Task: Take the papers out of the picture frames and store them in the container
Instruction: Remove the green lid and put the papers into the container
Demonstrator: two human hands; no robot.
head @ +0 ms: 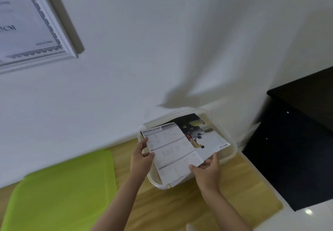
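A clear plastic container [231, 147] stands on a wooden surface against the white wall. Over its opening I hold a white paper [171, 153] headed "SPECIFICATION". My left hand [141, 156] pinches its left edge and my right hand [207, 171] grips its lower right corner. Beneath it, inside the container, lies a second paper [203, 137] printed with a photo. A white picture frame [55, 30] hangs on the wall at the upper left, with a printed sheet still visible behind its glass.
A lime-green seat or cushion [59, 194] lies at the lower left, beside the container. A black cabinet [297, 149] stands at the right, close to the container. The wooden surface [180, 207] runs between them.
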